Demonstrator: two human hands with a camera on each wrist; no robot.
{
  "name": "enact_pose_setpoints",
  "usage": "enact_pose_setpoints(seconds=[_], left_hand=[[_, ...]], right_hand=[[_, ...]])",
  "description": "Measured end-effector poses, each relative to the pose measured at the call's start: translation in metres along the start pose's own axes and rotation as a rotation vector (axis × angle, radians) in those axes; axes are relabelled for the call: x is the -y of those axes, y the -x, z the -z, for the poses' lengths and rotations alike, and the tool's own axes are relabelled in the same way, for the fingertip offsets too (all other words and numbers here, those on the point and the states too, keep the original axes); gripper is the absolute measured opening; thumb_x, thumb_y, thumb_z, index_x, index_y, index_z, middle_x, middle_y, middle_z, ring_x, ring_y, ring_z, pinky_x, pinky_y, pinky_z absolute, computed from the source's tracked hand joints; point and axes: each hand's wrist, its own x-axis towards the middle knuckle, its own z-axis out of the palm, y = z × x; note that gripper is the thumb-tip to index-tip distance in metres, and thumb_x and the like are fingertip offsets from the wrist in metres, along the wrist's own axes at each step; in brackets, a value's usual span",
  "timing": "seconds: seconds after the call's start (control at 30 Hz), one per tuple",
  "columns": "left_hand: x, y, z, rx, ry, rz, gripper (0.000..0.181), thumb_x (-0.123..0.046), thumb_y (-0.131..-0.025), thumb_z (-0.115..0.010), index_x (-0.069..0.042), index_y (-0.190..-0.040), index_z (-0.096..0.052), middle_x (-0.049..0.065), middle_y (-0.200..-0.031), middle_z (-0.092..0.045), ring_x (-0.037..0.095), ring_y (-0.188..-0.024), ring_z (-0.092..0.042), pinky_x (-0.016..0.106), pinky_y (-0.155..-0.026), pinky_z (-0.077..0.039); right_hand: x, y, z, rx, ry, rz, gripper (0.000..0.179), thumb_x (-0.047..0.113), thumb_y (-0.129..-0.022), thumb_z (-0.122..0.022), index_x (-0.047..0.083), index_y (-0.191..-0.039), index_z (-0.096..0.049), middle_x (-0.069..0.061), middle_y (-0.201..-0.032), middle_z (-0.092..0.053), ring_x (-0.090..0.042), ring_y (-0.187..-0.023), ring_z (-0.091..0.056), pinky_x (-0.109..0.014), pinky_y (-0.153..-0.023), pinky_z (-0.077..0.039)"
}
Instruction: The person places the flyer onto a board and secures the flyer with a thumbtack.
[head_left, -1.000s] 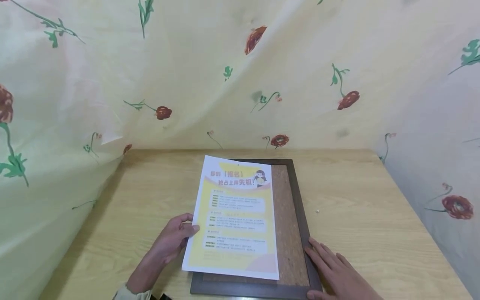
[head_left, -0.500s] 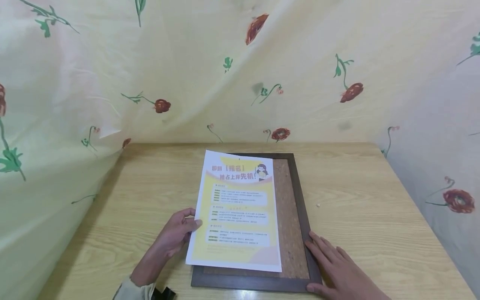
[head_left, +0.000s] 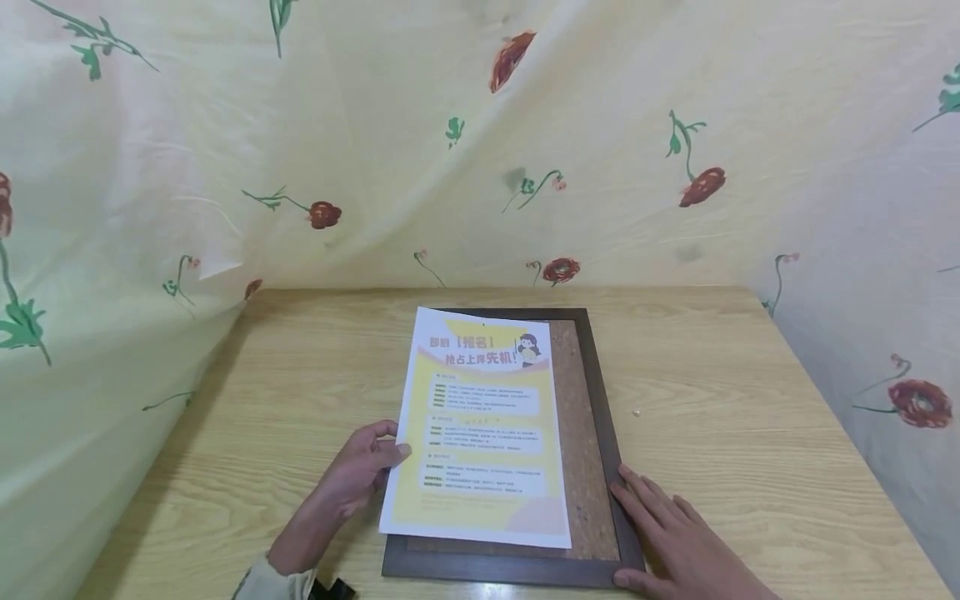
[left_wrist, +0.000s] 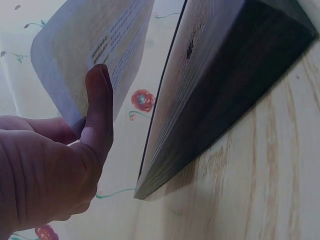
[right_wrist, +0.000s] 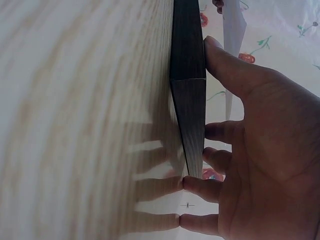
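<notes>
Your left hand (head_left: 357,469) pinches a sheet (head_left: 480,433) above a board (head_left: 583,442); your right hand (head_left: 677,536), fingers extended, touches the board.

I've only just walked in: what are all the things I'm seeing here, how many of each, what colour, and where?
Printed flyer: 1, yellow, white and pink, raised over the cork board
Cork board: 1, brown, on the table, partly covered from above
Frame: 1, dark brown, around the cork board
Table: 1, light wood, under the frame
Small speck: 1, pale, on the table right of the frame
Flower-patterned cloth: count unclear, cream with red and green, behind and beside the table
Black item: 1, black, by the left wrist, cut off
Sleeve: 1, beige, left forearm
Left hand: 1, pinching the flyer's left edge
Right hand: 1, touching the frame's near right corner
</notes>
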Motion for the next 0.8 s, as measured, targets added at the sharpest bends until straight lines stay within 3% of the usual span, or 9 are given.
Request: enact_pose_setpoints(seconds=[0.8], left_hand=[[0.01,-0.012,-0.013,-0.046,-0.012,0.058,0.033,0.004,-0.098,-0.048,0.014,-0.129,-0.044,0.026,-0.111,-0.068,0.033,-0.092,-0.071,0.04,-0.074,-0.059]], right_hand=[[0.002,0.002,0.001,0.017,-0.022,-0.018,0.09,0.07,-0.082,-0.061,0.007,-0.146,-0.047,-0.015,-0.154,-0.036,-0.042,-0.135,-0.04,-0.07,-0.094,-0.037]])
